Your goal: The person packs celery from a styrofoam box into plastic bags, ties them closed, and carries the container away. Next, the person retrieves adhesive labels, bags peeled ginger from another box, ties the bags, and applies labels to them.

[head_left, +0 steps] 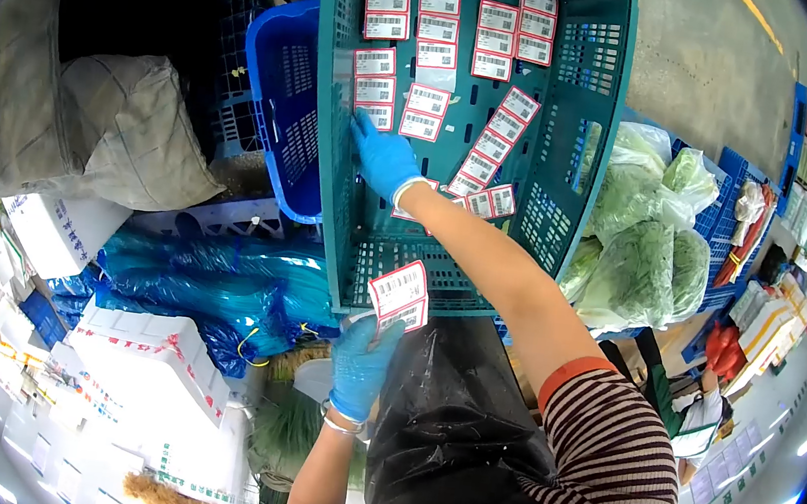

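A deep green plastic crate (443, 295) holds several strips of white barcode labels with red borders. My right hand (386, 161), in a blue glove, reaches inside near the left wall. Its fingers are bunched at the lower end of a label strip (376, 75), pinching its edge; the glove hides part of that end. Just outside the crate's near edge, my left hand (365, 363), also gloved in blue, is closed around more barcode labels (401, 292). Nearby in the crate lie a label strip (438, 27) at the top and a slanted strip (494, 142) at the right.
Blue baskets (285, 107) stand left of the crate. To its right are bagged green vegetables (639, 261) on blue crates. White foam boxes (148, 362) and blue plastic wrapping (219, 275) lie at the lower left. Another person (701, 410) is at the right.
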`<state>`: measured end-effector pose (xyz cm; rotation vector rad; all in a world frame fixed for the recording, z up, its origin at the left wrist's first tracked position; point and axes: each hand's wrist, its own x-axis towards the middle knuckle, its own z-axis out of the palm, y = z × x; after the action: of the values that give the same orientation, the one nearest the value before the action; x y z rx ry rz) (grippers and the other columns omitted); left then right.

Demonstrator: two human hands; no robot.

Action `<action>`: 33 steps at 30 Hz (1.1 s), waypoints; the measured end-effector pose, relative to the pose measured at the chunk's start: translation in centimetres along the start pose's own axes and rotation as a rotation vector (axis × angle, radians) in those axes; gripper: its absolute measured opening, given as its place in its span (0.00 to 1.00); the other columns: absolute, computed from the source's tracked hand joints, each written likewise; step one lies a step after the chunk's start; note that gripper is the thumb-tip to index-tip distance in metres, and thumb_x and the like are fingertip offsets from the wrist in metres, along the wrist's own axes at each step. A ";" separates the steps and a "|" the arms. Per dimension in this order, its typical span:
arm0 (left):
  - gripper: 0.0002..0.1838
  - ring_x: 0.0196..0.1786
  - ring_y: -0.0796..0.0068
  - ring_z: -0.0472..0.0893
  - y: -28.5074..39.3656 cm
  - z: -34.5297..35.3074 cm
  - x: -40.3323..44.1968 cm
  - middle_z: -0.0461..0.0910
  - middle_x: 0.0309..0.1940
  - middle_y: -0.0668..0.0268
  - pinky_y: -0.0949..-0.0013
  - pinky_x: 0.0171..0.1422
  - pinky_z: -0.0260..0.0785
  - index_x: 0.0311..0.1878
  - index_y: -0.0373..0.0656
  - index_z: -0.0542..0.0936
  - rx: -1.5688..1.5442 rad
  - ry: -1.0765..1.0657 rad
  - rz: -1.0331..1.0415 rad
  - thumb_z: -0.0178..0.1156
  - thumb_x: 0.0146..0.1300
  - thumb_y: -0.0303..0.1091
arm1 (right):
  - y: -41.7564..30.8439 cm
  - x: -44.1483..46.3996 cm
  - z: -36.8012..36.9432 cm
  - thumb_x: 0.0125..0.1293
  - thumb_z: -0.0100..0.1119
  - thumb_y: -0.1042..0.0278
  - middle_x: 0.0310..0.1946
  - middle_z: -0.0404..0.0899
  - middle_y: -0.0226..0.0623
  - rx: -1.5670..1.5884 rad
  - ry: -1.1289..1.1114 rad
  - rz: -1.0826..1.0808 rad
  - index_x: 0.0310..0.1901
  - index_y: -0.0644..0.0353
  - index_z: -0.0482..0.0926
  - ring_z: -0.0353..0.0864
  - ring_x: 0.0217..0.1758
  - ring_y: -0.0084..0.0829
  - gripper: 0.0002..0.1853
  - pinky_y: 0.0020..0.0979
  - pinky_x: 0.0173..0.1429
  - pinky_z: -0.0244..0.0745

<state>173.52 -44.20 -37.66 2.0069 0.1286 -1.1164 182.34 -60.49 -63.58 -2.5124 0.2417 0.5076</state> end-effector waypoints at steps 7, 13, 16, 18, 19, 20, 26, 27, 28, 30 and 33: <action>0.07 0.34 0.73 0.81 0.1 -0.1 -0.1 0.85 0.35 0.58 0.72 0.40 0.72 0.40 0.35 0.83 -0.040 0.028 -0.021 0.66 0.62 0.27 | 0.5 -1.6 0.9 0.63 0.56 0.65 0.74 0.57 0.47 -0.035 -0.101 0.049 0.71 0.59 0.62 0.84 0.31 0.43 0.34 0.43 0.37 0.79; 0.07 0.35 0.75 0.81 -0.6 -0.1 -0.3 0.85 0.36 0.58 0.72 0.41 0.73 0.41 0.34 0.82 -0.059 0.023 -0.059 0.66 0.62 0.26 | 0.9 -2.1 2.0 0.66 0.54 0.63 0.75 0.56 0.45 -0.119 -0.156 0.049 0.71 0.57 0.62 0.84 0.31 0.44 0.32 0.41 0.36 0.79; 0.07 0.35 0.75 0.82 -0.5 -0.1 -0.4 0.85 0.36 0.57 0.72 0.42 0.73 0.41 0.34 0.82 -0.044 0.030 -0.044 0.65 0.62 0.26 | 0.2 -3.3 2.0 0.66 0.54 0.63 0.74 0.58 0.44 -0.156 -0.161 0.040 0.70 0.56 0.64 0.85 0.33 0.44 0.30 0.41 0.37 0.80; 0.07 0.35 0.76 0.82 -0.7 0.0 -0.5 0.85 0.36 0.57 0.72 0.42 0.73 0.42 0.34 0.82 -0.062 0.025 -0.042 0.65 0.62 0.26 | 0.3 -3.3 1.5 0.66 0.54 0.64 0.73 0.61 0.44 -0.075 -0.102 0.069 0.68 0.56 0.66 0.86 0.35 0.44 0.29 0.41 0.38 0.81; 0.07 0.35 0.76 0.82 -0.8 -0.1 -0.5 0.85 0.36 0.57 0.72 0.42 0.73 0.42 0.34 0.82 -0.069 0.023 -0.041 0.65 0.62 0.26 | 0.4 -3.2 1.2 0.65 0.54 0.65 0.72 0.62 0.44 -0.033 -0.072 0.083 0.68 0.56 0.67 0.86 0.36 0.44 0.28 0.41 0.39 0.82; 0.07 0.35 0.75 0.82 -0.8 0.0 -0.5 0.85 0.36 0.56 0.72 0.42 0.73 0.42 0.34 0.82 -0.076 0.028 -0.039 0.65 0.62 0.26 | 1.1 -2.7 0.7 0.65 0.54 0.68 0.70 0.66 0.44 0.003 0.038 0.098 0.66 0.53 0.69 0.86 0.38 0.45 0.26 0.41 0.40 0.83; 0.07 0.35 0.72 0.83 -1.2 0.2 -0.5 0.85 0.36 0.55 0.71 0.41 0.73 0.41 0.34 0.82 -0.048 0.036 -0.045 0.65 0.63 0.27 | 6.3 3.5 -2.1 0.60 0.51 0.77 0.68 0.68 0.41 0.136 0.168 -0.002 0.62 0.53 0.73 0.84 0.49 0.46 0.26 0.44 0.48 0.81; 0.07 0.35 0.72 0.83 -1.1 0.3 -0.4 0.85 0.36 0.55 0.71 0.41 0.73 0.41 0.34 0.82 -0.043 0.038 -0.044 0.65 0.63 0.28 | 6.7 4.1 -2.2 0.60 0.51 0.77 0.67 0.69 0.41 0.122 0.157 -0.005 0.62 0.54 0.73 0.84 0.49 0.46 0.25 0.44 0.47 0.81; 0.07 0.35 0.71 0.83 -1.1 0.3 -0.4 0.85 0.36 0.55 0.71 0.41 0.73 0.41 0.34 0.82 -0.039 0.039 -0.043 0.65 0.63 0.28 | 6.7 4.6 -2.9 0.60 0.50 0.77 0.66 0.69 0.41 0.109 0.146 -0.008 0.61 0.54 0.73 0.84 0.49 0.46 0.25 0.44 0.47 0.81; 0.07 0.34 0.71 0.83 -1.7 0.4 -0.5 0.85 0.36 0.55 0.71 0.41 0.73 0.41 0.34 0.82 -0.025 0.030 -0.034 0.65 0.63 0.28 | 6.2 5.0 -4.2 0.63 0.52 0.74 0.61 0.73 0.44 0.118 0.155 -0.020 0.60 0.53 0.74 0.84 0.46 0.46 0.22 0.45 0.45 0.80; 0.08 0.35 0.71 0.83 -2.2 0.8 -0.5 0.85 0.36 0.55 0.71 0.40 0.73 0.42 0.34 0.82 -0.046 0.033 -0.032 0.65 0.63 0.28 | 5.1 3.8 -4.0 0.64 0.56 0.67 0.56 0.76 0.46 0.118 0.218 0.012 0.59 0.53 0.75 0.84 0.43 0.45 0.20 0.44 0.43 0.80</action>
<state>171.66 -43.14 -38.82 1.9894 0.2028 -1.0909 185.63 -67.17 -64.53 -2.4506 0.3587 0.2163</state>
